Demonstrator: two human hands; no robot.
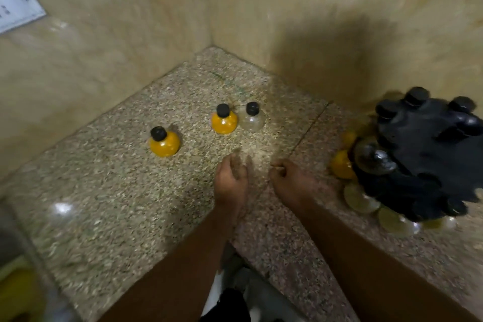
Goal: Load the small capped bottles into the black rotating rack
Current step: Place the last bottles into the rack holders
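Hovering over the counter (104, 191), both hands — left (231, 183), right (292, 180) — empty, fingers loosely curled.

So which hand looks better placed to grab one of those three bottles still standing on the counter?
The left hand, probably. It is empty and sits just below the orange bottle and clear bottle. The right hand, also empty, lies nearer the black rack.

Dim yellowish light, motion blur, dark shadow on wall (326, 60).
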